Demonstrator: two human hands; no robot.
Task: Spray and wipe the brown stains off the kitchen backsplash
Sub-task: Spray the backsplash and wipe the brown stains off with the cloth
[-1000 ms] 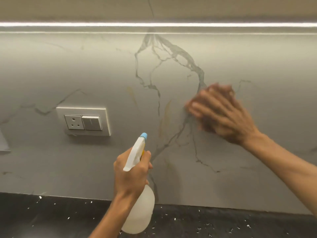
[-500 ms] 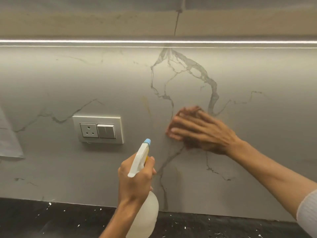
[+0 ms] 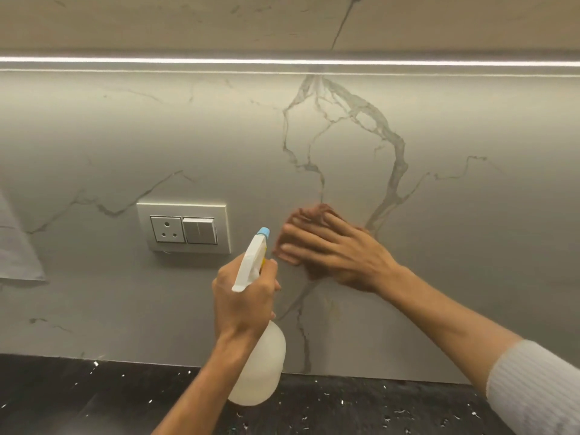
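Marble-look grey stone makes up the backsplash, veined in darker grey, and your right hand lies flat against it with fingers spread, pressing a brown cloth to the surface just right of centre. The cloth shows above and below your fingers; its edges are blurred. Just below the cloth, beside a vein, a faint brown stain marks the stone.

Your left hand is closed around the neck of a translucent white spray bottle, held upright in front of the wall, its white trigger head and pale blue nozzle pointing up and toward the stone. No label, brand or writing can be read on the bottle.

Left of your hands a cream switch plate sits on the wall, with a three-pin socket and a rocker switch side by side; no lettering is legible on it. The nozzle stands just right of the plate, apart from it.

Along the top edge a bright light strip runs under the cabinet. Below, the stone meets a black speckled countertop. Bare stone stretches right of your right hand and above it. At the far left edge a pale sheet hangs against the wall.
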